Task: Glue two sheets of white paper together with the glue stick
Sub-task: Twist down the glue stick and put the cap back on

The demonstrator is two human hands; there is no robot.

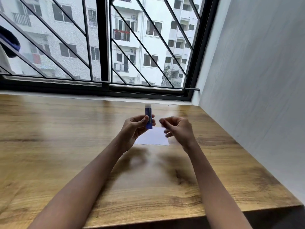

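We see the left hand (133, 128) gripping the blue glue stick (148, 113) upright above the table, thumb and fingers wrapped round its lower half, pale end pointing up. Just beside it hovers the right hand (179, 128), blurred, fingers curled, and we cannot tell if it pinches anything. Beneath both hands, the white paper (153, 138) lies flat on the wooden table (66, 129).

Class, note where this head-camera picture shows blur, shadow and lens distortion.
Head view: the right hand is smeared by motion blur, the glue stick in the left hand sharper; soft shadows lie on the table; the wide lens bows the window frame.
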